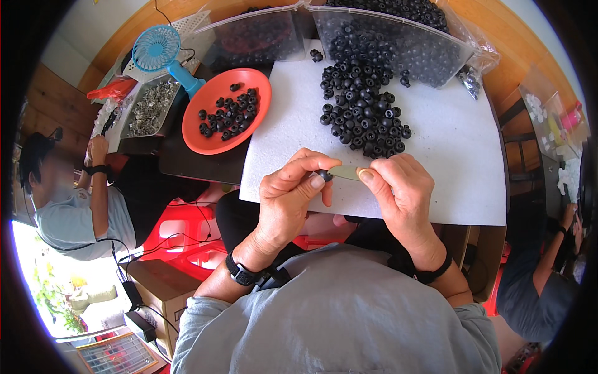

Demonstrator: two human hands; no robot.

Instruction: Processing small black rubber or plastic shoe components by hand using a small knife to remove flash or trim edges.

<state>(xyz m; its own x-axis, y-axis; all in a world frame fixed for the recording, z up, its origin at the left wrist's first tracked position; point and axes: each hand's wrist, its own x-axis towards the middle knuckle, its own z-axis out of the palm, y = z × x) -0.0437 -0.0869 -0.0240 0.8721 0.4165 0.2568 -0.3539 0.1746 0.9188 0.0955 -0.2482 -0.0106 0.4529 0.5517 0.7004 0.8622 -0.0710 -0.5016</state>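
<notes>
Above the near part of the white sheet point(286, 118), my left hand point(283, 190) pinches a small black round part point(324, 175) between thumb and fingers. My right hand point(403, 187) grips a short, flat, grey-green blade point(344, 172), with the thumb laid along it. The blade's tip meets the black part or lies right beside it; I cannot tell if it goes in. Just beyond my hands is a heap of similar black round parts point(364, 118), some with a hole showing. To the left, an orange-red plate point(215, 88) carries several more.
Clear plastic bins point(398, 47) of black parts line the far side. A blue fan point(156, 48) stands behind the plate. Left of it lies a tray of small shiny pieces point(152, 109). Other people's hands work at the far left point(98, 149) and far right point(569, 215).
</notes>
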